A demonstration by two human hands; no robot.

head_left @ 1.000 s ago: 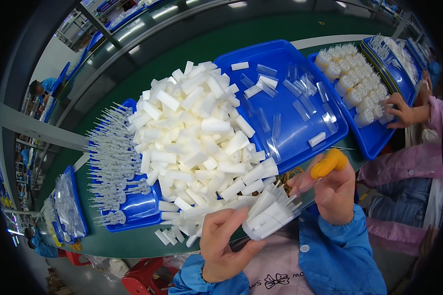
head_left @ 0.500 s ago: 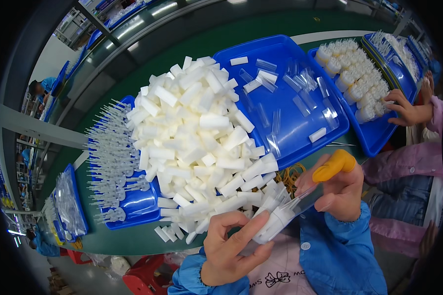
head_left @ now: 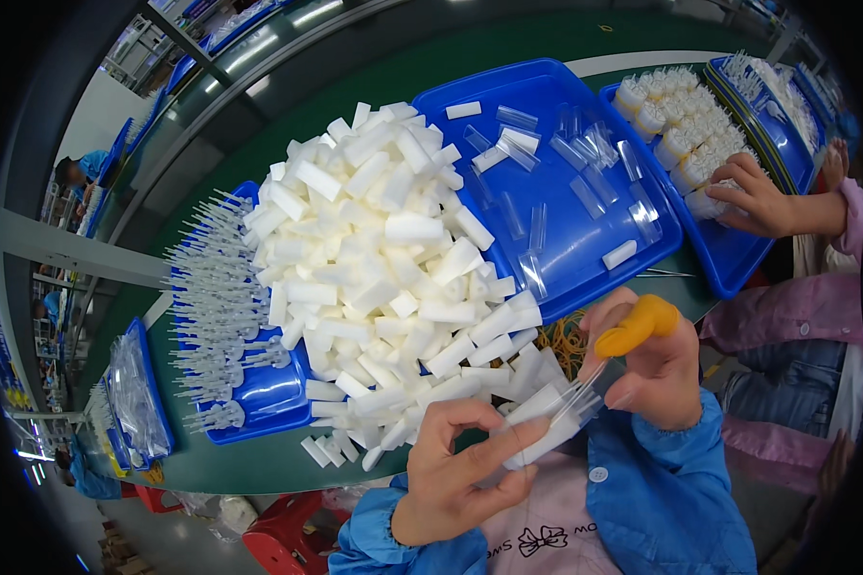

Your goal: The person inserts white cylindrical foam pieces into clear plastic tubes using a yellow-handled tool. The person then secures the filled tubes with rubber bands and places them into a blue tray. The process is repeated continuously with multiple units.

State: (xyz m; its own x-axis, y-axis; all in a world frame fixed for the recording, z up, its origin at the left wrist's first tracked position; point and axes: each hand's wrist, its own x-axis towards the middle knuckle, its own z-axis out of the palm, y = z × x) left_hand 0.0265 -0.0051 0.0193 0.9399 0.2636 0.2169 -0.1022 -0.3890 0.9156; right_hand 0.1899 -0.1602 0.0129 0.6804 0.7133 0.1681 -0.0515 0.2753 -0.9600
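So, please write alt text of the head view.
A person's left hand holding white pieces; right hand, with yellow finger cot, at thin prongs beside them, near heaped white foam-like blocks and a blue tray of clear plastic strips.

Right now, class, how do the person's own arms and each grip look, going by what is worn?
The arms wear plain blue sleeves, loose and wrinkled, with gathered-looking cuffs at the wrists. The right grip has a smooth, yellow cover on one finger. The left grip shows no glove or finger cover.
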